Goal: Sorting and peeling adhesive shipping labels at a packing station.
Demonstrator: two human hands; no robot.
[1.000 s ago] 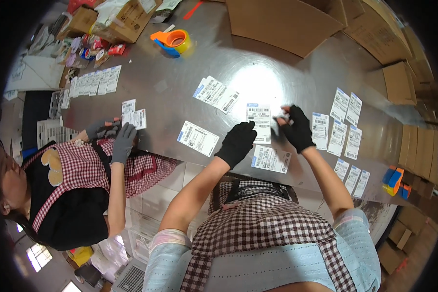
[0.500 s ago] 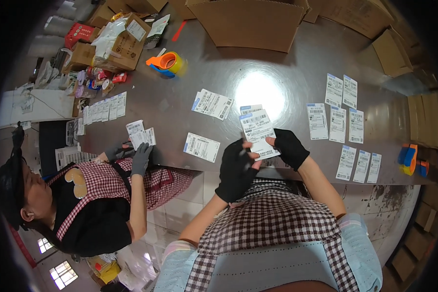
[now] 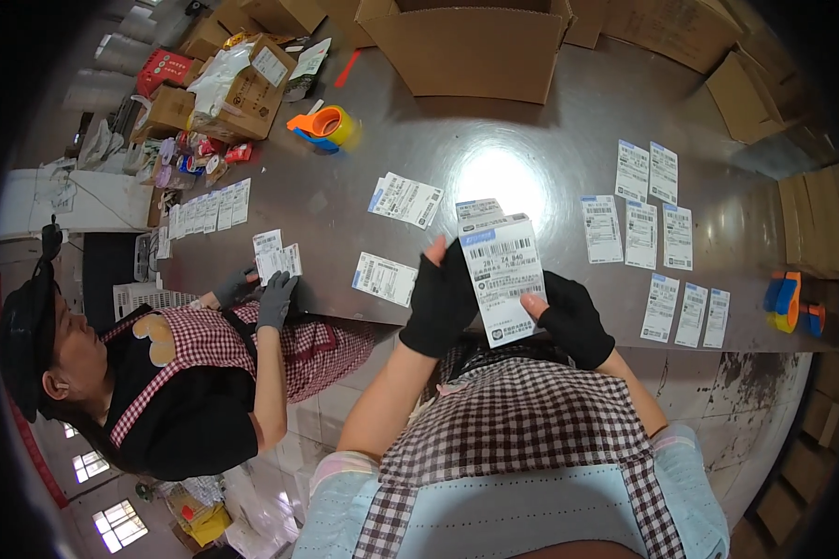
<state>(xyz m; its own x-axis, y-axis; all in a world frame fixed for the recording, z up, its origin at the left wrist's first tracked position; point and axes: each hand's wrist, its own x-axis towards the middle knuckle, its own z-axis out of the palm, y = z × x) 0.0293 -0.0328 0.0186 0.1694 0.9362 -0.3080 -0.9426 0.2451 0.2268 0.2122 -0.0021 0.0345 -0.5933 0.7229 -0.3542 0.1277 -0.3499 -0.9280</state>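
I hold a white shipping label (image 3: 503, 279) with a blue top strip upright over the table's near edge. My right hand (image 3: 573, 317), in a black fingerless glove, grips it, the thumb pressed on its lower right face. Against its left edge is my left hand (image 3: 440, 303), gloved the same way; its thumb points up, off the paper, and its other fingers are hidden behind the label. Just beyond, another label (image 3: 478, 207) lies on the table, partly covered. Left of my hands are a single label (image 3: 385, 279) and a small overlapping pile of labels (image 3: 405, 199).
Several labels (image 3: 640, 233) lie in rows at right, near a blue-orange tape dispenser (image 3: 785, 303). An orange tape dispenser (image 3: 328, 126) and an open cardboard box (image 3: 475, 56) stand farther back. At left, a co-worker's gloved hands (image 3: 275, 300) hold labels (image 3: 277, 258).
The label in my hands has come closer and tilted up toward me. My left thumb has lifted off the paper, and that hand has shifted left. The right hand keeps its grip.
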